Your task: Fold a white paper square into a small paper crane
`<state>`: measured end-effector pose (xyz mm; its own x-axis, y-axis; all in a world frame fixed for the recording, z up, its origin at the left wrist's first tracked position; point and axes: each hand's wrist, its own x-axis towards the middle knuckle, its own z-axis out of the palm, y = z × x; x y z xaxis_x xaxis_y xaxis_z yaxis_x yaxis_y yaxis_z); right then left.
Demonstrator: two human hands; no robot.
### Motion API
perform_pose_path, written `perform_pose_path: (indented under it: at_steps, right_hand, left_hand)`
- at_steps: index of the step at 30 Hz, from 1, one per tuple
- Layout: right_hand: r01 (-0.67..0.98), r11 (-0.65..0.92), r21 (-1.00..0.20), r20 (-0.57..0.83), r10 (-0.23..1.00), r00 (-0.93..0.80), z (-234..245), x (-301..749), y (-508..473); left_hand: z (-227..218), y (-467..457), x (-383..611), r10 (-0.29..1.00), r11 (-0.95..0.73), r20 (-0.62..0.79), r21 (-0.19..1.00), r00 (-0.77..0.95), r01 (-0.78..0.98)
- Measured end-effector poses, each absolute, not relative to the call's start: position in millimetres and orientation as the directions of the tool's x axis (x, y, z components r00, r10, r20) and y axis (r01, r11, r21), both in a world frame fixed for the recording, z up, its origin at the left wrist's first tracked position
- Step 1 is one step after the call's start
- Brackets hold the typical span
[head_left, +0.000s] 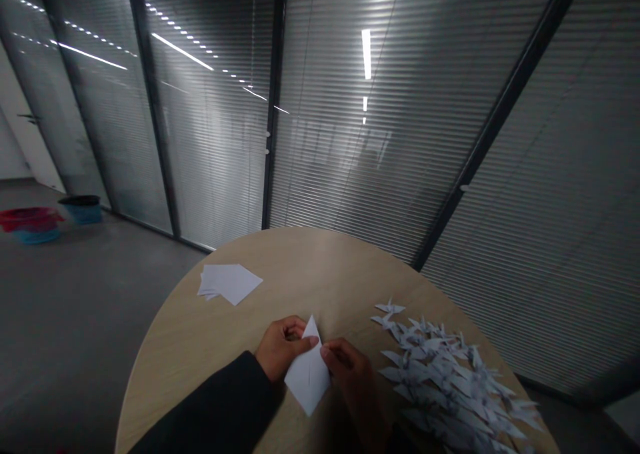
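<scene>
A white sheet of paper folded into a kite-like diamond [309, 377] is held between my two hands, with one point facing away from me and a crease line down its middle. My left hand [283, 347] grips its left side, the thumb lying across the upper part. At the right edge my right hand [350, 367] pinches the paper between thumb and fingers. Right of my hands lies a heap of folded paper cranes [450, 374]. Farther off to the left is a small fanned stack of white paper sheets [233, 282].
The round wooden table [310, 254] carries all of this. Behind it stands a glass partition with blinds [370, 174]. On the floor at left are a blue bin with a red liner [33, 224] and a blue bin with a black liner [83, 209].
</scene>
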<state>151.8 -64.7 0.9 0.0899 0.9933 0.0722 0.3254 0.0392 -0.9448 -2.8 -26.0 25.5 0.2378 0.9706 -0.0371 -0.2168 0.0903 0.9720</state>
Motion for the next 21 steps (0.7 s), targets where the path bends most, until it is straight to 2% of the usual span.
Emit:
perform_pose_path:
  at_steps: [9,13,21]
  right_hand:
    - [0.345,0.052,-0.937,0.088,0.992,0.091,10,146,-69]
    - [0.426,0.056,-0.903,0.103,0.991,0.087,6,147,-69]
    - [0.559,0.143,-0.816,0.303,0.931,0.203,-9,142,-71]
  left_hand:
    - [25,-27,-3,0.965,0.049,-0.006,0.986,0.263,-0.158]
    - [26,-29,-2,0.962,0.074,-0.029,0.985,0.273,-0.156]
    - [26,-29,2,0.956,0.109,-0.047,0.974,0.291,-0.198]
